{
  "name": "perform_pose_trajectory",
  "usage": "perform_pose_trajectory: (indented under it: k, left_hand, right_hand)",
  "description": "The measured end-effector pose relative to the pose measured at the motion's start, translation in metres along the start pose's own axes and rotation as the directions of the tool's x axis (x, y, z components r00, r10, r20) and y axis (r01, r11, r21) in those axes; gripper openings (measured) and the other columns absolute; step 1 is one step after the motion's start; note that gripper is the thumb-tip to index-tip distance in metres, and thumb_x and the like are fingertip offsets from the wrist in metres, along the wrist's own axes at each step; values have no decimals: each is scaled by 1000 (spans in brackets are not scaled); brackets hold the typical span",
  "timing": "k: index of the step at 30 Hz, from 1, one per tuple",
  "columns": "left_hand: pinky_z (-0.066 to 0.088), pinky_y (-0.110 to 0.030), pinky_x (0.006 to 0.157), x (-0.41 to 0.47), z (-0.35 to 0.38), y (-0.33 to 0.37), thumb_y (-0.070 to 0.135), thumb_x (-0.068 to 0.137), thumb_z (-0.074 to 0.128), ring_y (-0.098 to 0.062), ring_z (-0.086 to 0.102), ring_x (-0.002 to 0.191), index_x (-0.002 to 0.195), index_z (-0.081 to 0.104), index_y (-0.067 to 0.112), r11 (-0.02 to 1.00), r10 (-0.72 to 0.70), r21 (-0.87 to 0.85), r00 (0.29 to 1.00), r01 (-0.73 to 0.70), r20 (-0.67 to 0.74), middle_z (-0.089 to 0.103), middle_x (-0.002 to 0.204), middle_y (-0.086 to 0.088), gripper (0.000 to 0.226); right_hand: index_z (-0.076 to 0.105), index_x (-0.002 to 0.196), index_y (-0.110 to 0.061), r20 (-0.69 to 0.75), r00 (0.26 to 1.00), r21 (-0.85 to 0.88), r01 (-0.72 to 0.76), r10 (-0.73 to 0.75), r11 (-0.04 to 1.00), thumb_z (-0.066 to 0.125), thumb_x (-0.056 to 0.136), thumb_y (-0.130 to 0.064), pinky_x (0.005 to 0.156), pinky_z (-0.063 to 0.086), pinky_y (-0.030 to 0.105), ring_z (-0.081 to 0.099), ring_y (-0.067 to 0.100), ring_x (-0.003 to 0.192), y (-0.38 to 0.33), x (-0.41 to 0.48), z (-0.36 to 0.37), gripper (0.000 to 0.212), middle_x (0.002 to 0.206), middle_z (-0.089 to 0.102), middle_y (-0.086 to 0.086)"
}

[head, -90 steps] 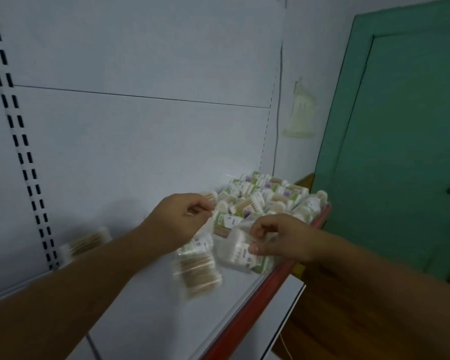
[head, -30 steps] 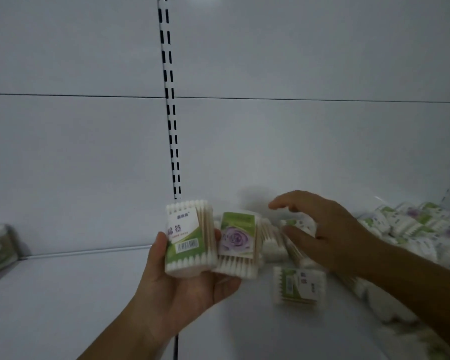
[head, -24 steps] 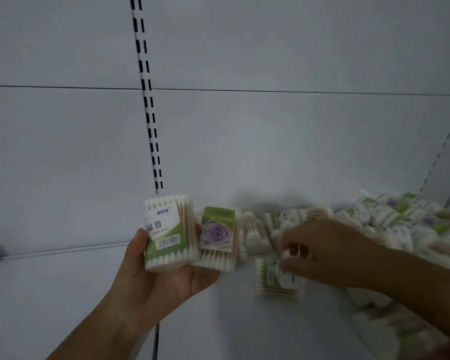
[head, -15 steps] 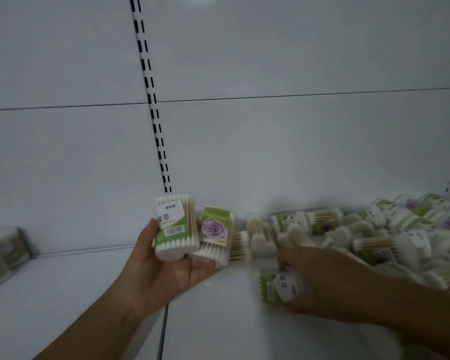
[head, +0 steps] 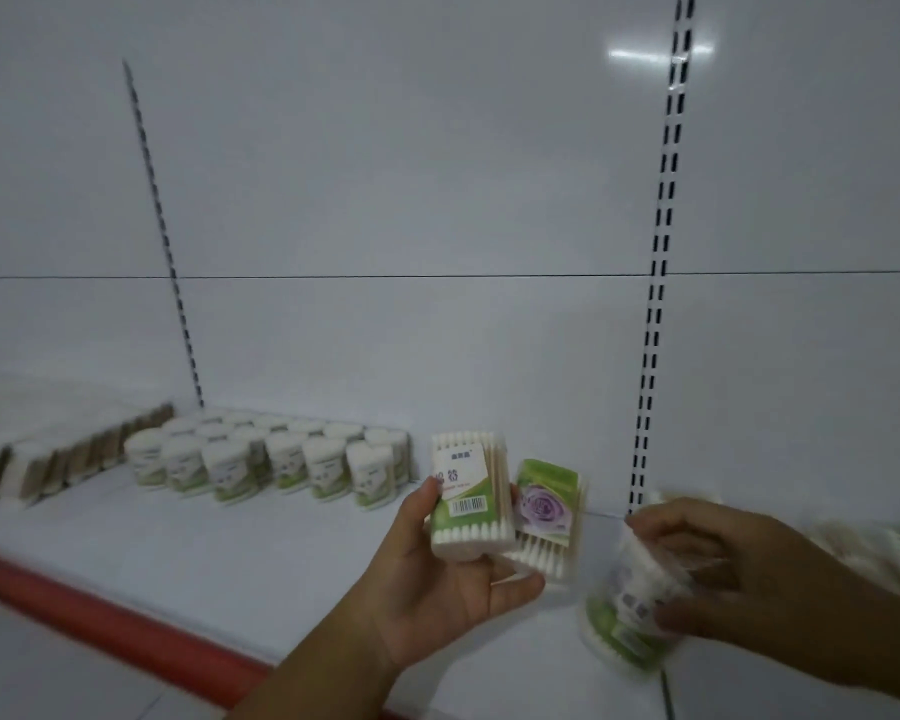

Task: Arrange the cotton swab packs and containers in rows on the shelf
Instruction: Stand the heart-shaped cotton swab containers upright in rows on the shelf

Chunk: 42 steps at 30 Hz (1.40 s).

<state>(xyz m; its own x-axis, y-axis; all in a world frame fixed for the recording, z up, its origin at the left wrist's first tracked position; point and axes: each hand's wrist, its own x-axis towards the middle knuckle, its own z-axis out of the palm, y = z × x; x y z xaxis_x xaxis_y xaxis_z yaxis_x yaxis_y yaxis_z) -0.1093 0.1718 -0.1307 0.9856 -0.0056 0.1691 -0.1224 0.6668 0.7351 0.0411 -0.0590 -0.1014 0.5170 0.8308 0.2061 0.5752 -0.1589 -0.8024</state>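
The left hand (head: 437, 579) grips two swab packs (head: 471, 506) upright, labels facing out; the right hand (head: 744, 579) clutches a third pack (head: 627, 615), tilted

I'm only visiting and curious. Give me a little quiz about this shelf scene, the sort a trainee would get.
1. True or false: the left hand holds two swab packs, a barcode pack and a rose pack.
2. Where do the round tubs stand? A) in rows on the shelf; B) piled in a basket; C) on the floor.
3. How many packs does the right hand grip?
Key: 1 true; 2 A; 3 one, the third pack.
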Motion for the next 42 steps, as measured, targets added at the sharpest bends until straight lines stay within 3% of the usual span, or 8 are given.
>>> perform_pose_trajectory:
  k: [8,13,18,22,34,37,39,42]
  left_hand:
    - [58,-45,77,-136,-89,109,39,38,96,-29,69,91,94,76,5,969,244,-16,962,-247,-124,71,101,-16,69]
    - [57,-46,81,-187,-135,159,44,41,94,-28,68,98,96,76,10,914,393,-49,907,-404,-151,72,104,-9,67]
    - [7,-43,115,-195,-158,178,51,97,37,-29,36,138,139,45,2,873,486,91,834,-480,-260,48,144,-13,65]
    - [0,-42,115,-191,-176,185,50,97,31,-29,28,142,142,40,4,920,382,-9,900,-392,-213,42,148,-14,65]
    - [4,-45,114,-157,-216,222,45,98,38,-32,29,141,141,40,-1,970,241,-27,969,-243,-45,42,147,-18,62]
    - [14,-50,115,-148,-224,233,36,100,42,-35,33,139,141,38,-3,993,112,-27,994,-112,19,43,145,-22,57]
    - [20,-52,114,-142,-228,243,27,101,43,-37,38,135,143,36,-3,999,4,34,998,-7,68,44,144,-24,52]
    - [32,-48,110,-130,-235,251,24,100,46,-31,45,132,145,38,3,983,-95,169,983,68,155,47,143,-18,50]
  right_hand:
    - [64,99,-45,86,991,-177,118,-104,977,83,66,-34,88,50,16,57,-12,104,-70,106,170,40,109,60,-35]
    - [66,112,-37,101,920,-494,377,-379,784,70,83,-32,91,27,2,43,-8,115,-74,160,234,29,121,43,-32]
    - [71,111,-19,16,875,-539,415,-484,733,74,80,-23,87,34,9,55,11,101,-76,205,266,31,105,58,-10]
    - [71,90,-13,48,798,-536,528,-600,659,76,71,-18,75,54,34,65,21,83,-85,236,283,20,91,69,-1]
    - [74,95,-9,-64,697,-628,528,-714,572,71,73,-9,80,52,38,65,26,95,-94,286,300,22,102,70,4]
    - [66,100,-34,-159,831,-340,461,-534,820,62,80,-34,82,45,16,60,-1,93,-137,280,284,20,96,67,-22]
    - [56,101,-52,7,957,-163,289,-291,943,52,76,-63,74,43,7,59,-8,91,-162,276,277,28,98,63,-30]
    - [57,108,-46,174,971,-281,207,-163,937,43,71,-84,69,46,13,61,-6,85,-174,270,279,55,95,65,-24]
